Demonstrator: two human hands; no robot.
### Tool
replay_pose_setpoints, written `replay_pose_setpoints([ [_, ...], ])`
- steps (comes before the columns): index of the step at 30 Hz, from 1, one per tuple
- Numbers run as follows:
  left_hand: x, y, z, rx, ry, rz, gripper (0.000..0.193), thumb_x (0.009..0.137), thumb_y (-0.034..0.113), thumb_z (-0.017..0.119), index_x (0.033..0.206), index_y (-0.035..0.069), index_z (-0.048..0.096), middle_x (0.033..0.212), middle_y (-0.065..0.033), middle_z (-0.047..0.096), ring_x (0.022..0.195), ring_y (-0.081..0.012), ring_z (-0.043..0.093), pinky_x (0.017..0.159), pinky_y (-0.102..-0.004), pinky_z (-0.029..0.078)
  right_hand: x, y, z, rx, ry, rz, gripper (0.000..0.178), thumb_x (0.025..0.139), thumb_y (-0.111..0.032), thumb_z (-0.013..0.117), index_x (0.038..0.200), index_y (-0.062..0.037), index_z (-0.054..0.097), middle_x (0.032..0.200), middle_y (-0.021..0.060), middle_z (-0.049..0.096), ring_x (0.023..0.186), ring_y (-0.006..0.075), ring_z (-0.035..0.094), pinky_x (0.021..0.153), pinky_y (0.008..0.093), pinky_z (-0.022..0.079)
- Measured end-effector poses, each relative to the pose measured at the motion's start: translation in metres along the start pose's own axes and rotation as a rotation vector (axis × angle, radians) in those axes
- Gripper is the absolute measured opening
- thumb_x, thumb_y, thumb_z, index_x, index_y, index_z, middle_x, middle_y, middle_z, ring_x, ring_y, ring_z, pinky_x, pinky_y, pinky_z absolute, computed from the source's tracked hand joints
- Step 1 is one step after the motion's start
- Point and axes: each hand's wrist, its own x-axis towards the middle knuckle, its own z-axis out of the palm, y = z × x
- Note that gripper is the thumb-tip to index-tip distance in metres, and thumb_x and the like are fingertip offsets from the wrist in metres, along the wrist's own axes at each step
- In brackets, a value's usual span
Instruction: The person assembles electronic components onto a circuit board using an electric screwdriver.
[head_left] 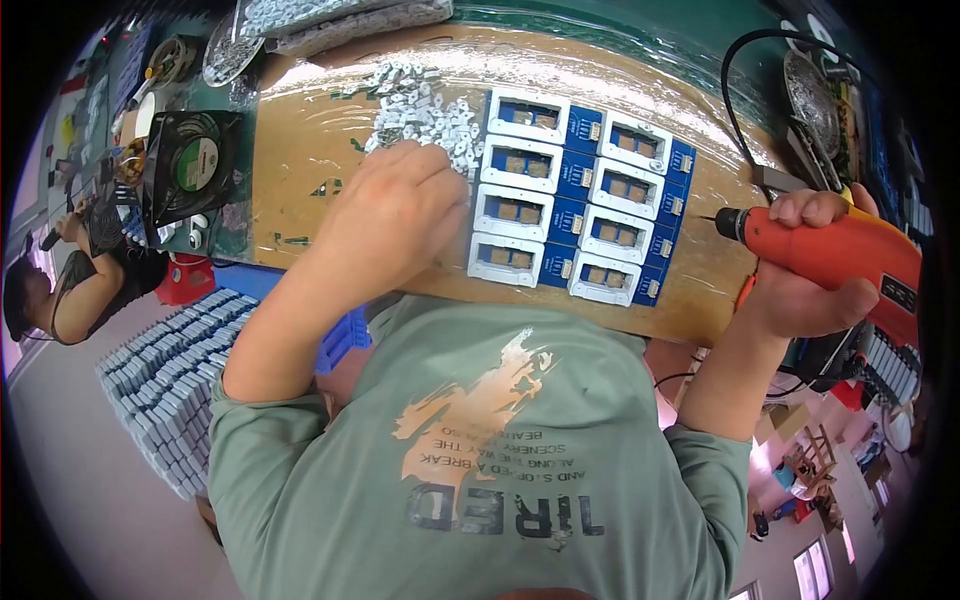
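My left hand (395, 215) reaches over the near side of a pile of small white plastic pieces (430, 115). Its fingers are curled down, and their tips and anything between them are hidden. My right hand (800, 265) is wrapped around a red-orange power screwdriver (835, 243) with a black chuck. Its thin bit points left, apart from the boards. Between my hands lie blue circuit boards (565, 205) in two columns, carrying several white rectangular frames (515, 210). A small white piece sits on the rim of the top right frame (637, 140).
The brown work board (300, 120) lies under everything. A black fan (193, 165) stands at the left. A black cable (728, 95) arches at the right beside a metal dish (810, 100). Stacked pale parts (180, 375) stand below left. Another person (85, 255) sits at the far left.
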Motion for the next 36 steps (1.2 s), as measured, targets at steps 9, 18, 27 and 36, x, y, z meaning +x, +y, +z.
replay_pose_setpoints([
  [9, -0.004, 0.004, 0.01, -0.092, 0.133, -0.042, 0.013, 0.082, 0.006, 0.074, 0.094, 0.005, 0.068, 0.094, -0.0097, 0.065, 0.09, -0.0313, 0.065, 0.08, -0.0411, 0.053, 0.003, 0.005, -0.005, 0.019, -0.038, -0.015, 0.104, 0.079, -0.081, 0.067, 0.139, 0.0022, 0.048, 0.091, 0.0115, 0.062, 0.079, 0.0259, 0.062, 0.074, 0.0385, 0.053],
  [18, -0.011, -0.012, 0.007, -0.061, 0.153, 0.065, 0.016, 0.081, 0.008, 0.077, 0.097, 0.01, 0.075, 0.096, -0.0047, 0.067, 0.091, -0.0276, 0.064, 0.08, -0.039, 0.05, 0.002, 0.014, -0.018, 0.234, -0.153, -0.066, 0.105, 0.08, -0.08, 0.065, 0.141, 0.0029, 0.045, 0.093, 0.0125, 0.063, 0.079, 0.0266, 0.062, 0.075, 0.0395, 0.053],
  [27, -0.009, -0.019, 0.014, -0.061, 0.124, 0.1, 0.017, 0.079, 0.009, 0.078, 0.095, 0.012, 0.076, 0.094, -0.0036, 0.066, 0.09, -0.0267, 0.063, 0.08, -0.0406, 0.049, -0.008, 0.006, -0.005, 0.232, -0.253, -0.11, 0.102, 0.082, -0.081, 0.066, 0.143, -0.0002, 0.049, 0.095, 0.0103, 0.059, 0.085, 0.0261, 0.06, 0.083, 0.042, 0.05],
  [36, 0.032, 0.002, 0.017, -0.153, 0.353, 0.091, 0.019, 0.076, 0.006, 0.08, 0.094, 0.009, 0.073, 0.101, -0.0071, 0.066, 0.094, -0.0296, 0.063, 0.08, -0.0403, 0.052, -0.001, 0.001, 0.005, 0.315, -0.363, -0.128, 0.117, 0.071, -0.094, 0.063, 0.143, -0.002, 0.05, 0.097, 0.009, 0.059, 0.084, 0.0244, 0.059, 0.078, 0.0392, 0.05],
])
